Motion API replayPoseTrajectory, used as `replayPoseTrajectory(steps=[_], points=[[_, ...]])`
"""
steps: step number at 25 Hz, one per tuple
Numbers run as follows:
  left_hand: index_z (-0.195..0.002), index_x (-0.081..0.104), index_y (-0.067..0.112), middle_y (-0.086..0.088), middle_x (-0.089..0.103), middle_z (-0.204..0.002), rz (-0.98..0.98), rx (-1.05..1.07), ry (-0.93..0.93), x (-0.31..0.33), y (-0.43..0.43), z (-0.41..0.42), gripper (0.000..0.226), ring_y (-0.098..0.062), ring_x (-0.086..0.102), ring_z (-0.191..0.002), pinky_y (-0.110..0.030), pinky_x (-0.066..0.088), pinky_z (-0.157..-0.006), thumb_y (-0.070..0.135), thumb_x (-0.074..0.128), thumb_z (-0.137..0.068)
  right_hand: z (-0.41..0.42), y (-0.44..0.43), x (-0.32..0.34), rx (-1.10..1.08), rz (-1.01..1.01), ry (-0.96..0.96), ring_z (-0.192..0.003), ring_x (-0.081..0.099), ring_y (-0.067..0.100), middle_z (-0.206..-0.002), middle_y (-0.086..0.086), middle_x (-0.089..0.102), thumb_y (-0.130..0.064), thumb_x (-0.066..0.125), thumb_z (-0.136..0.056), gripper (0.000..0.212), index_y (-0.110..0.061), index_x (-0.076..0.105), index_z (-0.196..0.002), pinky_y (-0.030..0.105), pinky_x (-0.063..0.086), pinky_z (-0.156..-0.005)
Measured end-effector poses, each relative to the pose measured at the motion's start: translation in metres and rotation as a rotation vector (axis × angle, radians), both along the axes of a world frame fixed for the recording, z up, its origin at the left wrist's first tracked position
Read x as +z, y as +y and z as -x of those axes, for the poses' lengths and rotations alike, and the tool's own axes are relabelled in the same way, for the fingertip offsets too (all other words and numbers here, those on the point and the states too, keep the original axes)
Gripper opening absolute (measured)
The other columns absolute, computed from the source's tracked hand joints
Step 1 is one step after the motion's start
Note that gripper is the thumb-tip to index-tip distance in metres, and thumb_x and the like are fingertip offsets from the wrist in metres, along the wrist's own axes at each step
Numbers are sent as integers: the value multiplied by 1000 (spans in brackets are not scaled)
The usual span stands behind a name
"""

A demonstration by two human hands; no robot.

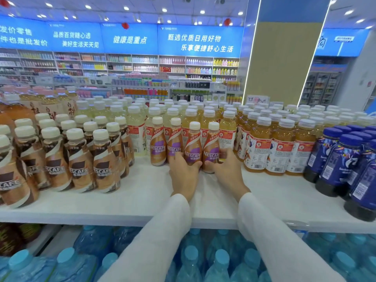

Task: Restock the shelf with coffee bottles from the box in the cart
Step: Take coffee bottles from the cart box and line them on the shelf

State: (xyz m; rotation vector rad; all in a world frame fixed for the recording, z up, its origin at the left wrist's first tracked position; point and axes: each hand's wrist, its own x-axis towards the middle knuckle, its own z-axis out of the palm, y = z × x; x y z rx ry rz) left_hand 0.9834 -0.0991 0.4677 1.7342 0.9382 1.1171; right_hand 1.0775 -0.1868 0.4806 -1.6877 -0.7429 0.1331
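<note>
"NESCAFE" reads on the purple-banded coffee bottles [192, 146] on the white shelf [142, 192]; left of them, brown-labelled bottles [103, 163] show it too. Above and behind, blue banners [200, 42] read "健康是重点" and "甄选优质日用好物 乐享便捷舒心生活".

**A self-service retail shop**

Rows of bottled drinks crowd a white display shelf [142, 200], with packs of blue-capped water bottles [203, 259] stocked below. Behind run long wall shelves of toiletries [142, 65] under blue banners with Chinese slogans [199, 42], ceiling spotlights above, and glass-door refrigerators [321, 88] at right
</note>
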Motion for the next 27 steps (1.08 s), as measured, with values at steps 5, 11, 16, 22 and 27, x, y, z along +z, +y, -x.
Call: replayPoseTrajectory(steps=[5,11,16,22,27], points=[[-121,51,12,-9,55,-126,24,93,-21,-5,5,-23,49,-29,57,-115,-31,45,-90,24,81,-84,-15,16,-11,-22,-17,-30,-108,62,14,-121,-3,64,-21,85,-79,53,-25,52,-120,21,47,-81],[-123,53,11,-8,50,-129,20,121,5,-5,8,-29,47,-28,57,-114,-31,43,-93,25,80,-86,-23,24,-21,-66,-16,-62,-114,61,17,-126,-1,64,-24,84,-81,56,-23,54,-128,39,54,-97],[-122,52,11,-9,52,-127,15,129,4,-4,9,-31,48,-29,57,-114,-34,47,-93,25,80,-86,-25,28,-23,-81,-29,-80,-114,61,16,-128,-1,63,-26,84,-81,59,-22,53,-131,31,53,-93],[-119,50,10,-10,53,-125,-2,137,17,-6,10,-31,48,-30,57,-113,-35,47,-92,26,80,-86,-26,28,-25,-89,-31,-86,-114,61,17,-128,-1,63,-27,83,-82,59,-21,53,-133,33,54,-95],[-121,49,12,-10,53,-126,-11,135,31,-7,10,-31,49,-29,57,-114,-34,48,-92,27,80,-86,-27,30,-27,-90,-27,-91,-115,61,18,-128,0,63,-28,83,-81,61,-21,53,-134,40,56,-97]])
